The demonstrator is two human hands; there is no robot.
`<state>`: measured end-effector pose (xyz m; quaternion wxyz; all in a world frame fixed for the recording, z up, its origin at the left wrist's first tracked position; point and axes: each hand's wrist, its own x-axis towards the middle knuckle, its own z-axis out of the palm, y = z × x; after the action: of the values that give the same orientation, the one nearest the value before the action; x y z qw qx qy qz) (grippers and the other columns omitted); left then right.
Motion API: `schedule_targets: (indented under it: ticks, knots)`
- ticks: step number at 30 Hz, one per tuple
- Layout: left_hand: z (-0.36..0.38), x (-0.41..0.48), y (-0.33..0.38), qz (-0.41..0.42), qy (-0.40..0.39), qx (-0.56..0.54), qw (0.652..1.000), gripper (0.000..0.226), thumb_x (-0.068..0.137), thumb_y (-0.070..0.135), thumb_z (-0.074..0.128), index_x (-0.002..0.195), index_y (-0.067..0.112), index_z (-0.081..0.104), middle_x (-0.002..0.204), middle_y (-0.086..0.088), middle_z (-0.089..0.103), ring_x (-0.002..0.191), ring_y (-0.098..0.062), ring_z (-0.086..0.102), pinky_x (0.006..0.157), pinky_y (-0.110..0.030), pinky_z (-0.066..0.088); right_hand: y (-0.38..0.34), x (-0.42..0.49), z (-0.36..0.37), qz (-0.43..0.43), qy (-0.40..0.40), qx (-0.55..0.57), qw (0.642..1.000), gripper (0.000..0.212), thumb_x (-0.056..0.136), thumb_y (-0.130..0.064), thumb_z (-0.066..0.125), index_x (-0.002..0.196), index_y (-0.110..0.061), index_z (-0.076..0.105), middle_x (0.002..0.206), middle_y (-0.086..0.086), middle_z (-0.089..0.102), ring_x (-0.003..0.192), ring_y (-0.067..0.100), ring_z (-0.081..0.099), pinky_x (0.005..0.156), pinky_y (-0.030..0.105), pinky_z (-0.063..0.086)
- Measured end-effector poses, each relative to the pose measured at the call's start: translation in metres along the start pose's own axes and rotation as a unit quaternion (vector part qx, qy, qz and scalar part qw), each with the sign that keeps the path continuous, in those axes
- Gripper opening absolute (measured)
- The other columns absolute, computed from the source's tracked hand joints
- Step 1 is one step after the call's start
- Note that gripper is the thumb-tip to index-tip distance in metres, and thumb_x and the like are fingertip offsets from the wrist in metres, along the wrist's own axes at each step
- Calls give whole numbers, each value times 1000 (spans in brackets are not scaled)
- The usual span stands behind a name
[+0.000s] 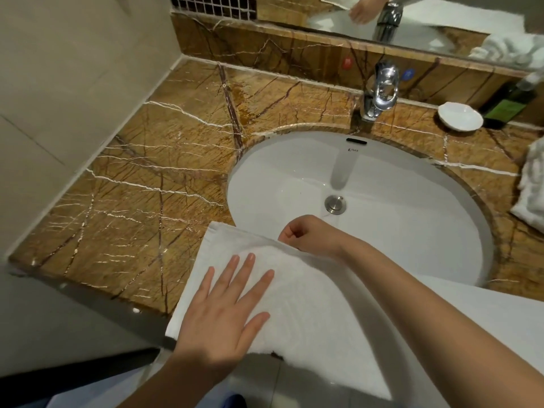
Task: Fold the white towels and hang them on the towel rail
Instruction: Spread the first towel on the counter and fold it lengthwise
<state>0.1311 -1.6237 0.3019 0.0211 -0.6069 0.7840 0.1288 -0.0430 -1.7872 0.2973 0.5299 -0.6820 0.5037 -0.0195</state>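
Mid-fold | white towel (309,293) over front rim of sink (412,237) | left hand (226,313) flat, pressing it | right hand (309,237) pinches its far edge | crumpled towel (533,184) right of sink waiting | hanging to come

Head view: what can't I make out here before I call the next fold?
1. The towel rail: nowhere in the head view.
2. The towel: its right part passes under the right forearm and off the frame's right edge, so its full length is unknown.
3. The second towel: crumpled and cut off by the right edge.
4. The bottle: partly cut off at the right edge, label too blurred to read.
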Motion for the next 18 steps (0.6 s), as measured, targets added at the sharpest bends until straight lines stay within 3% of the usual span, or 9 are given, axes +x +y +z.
schedule_targets:
  ticks: [2, 6, 8, 11, 14, 18]
  knots:
    - [-4, 3, 1, 2, 15, 7, 1000, 51, 95, 43, 27, 141, 30, 45, 149, -4, 40, 138, -30, 35, 107, -44, 21, -6, 2, 4, -6, -17, 0, 1000, 19, 87, -6, 52, 86, -12, 70, 71, -7, 60, 60, 1, 49, 57, 9, 41]
    - [-10, 4, 5, 12, 36, 22, 999, 50, 94, 38, 27, 130, 23, 59, 139, -5, 53, 128, -29, 49, 105, -40, 25, -23, 14, 14, -44, -22, -18, 999, 14, 85, -6, 56, 79, -10, 68, 71, 0, 59, 60, 4, 48, 61, 17, 41]
    - [-12, 4, 3, 16, 40, 25, 999, 51, 95, 37, 25, 124, 20, 64, 134, -4, 58, 122, -29, 54, 102, -38, 26, -26, 20, 14, -70, 19, -10, 997, 12, 85, -5, 58, 77, -8, 66, 70, 1, 56, 60, 6, 45, 60, 20, 39]
    - [-13, 0, -2, 14, 30, 14, 999, 50, 92, 36, 29, 121, 20, 67, 130, -3, 61, 120, -28, 57, 101, -38, 26, -19, 25, 9, -56, 103, 89, 989, 21, 86, -9, 64, 67, -12, 56, 59, -4, 46, 55, 9, 39, 56, 22, 34]
    - [-15, -6, -7, 7, 0, 0, 1000, 62, 100, 44, 8, 130, 25, 59, 139, -2, 53, 127, -26, 50, 104, -40, 22, -14, 26, 11, -37, 60, 50, 996, 25, 89, -15, 65, 65, -14, 55, 60, -5, 45, 55, 8, 38, 55, 20, 32]
    - [-17, -1, -26, -57, 50, -101, 992, 61, 98, 52, 9, 144, 29, 39, 155, 0, 25, 144, -23, 21, 116, -40, 15, -23, 36, 18, -45, 67, 90, 993, 20, 89, -19, 64, 75, -4, 62, 61, -2, 45, 57, 9, 37, 54, 19, 32]
